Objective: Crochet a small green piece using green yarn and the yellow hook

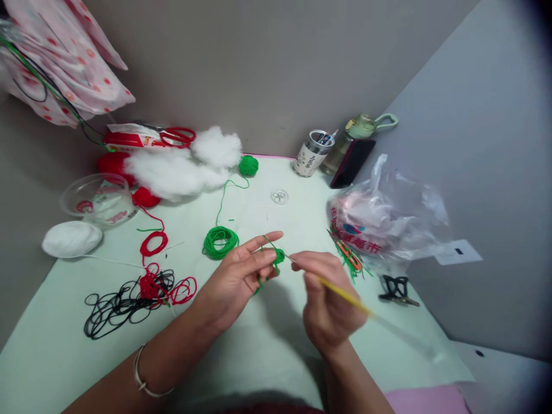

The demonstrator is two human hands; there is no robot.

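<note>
My left hand (pixel 239 276) pinches a small piece of green yarn work (pixel 277 257) between thumb and fingers, with green yarn looped over the index finger. My right hand (pixel 325 302) grips a yellow crochet hook (pixel 345 294) whose tip sits in the green piece. The yarn runs back to a loose green coil (pixel 220 241) and on to a green yarn ball (pixel 248 165) at the far edge of the pale green table (pixel 267 356).
Black cord (pixel 116 307) and red cord (pixel 157 284) tangle at the left. White stuffing (pixel 181 167), a clear bowl (pixel 97 198), a white ball (pixel 71 238), red scissors (pixel 179 137). On the right stand a pen jar (pixel 311 153), a phone (pixel 351 163), a plastic bag (pixel 383 215) and a black clip (pixel 397 289).
</note>
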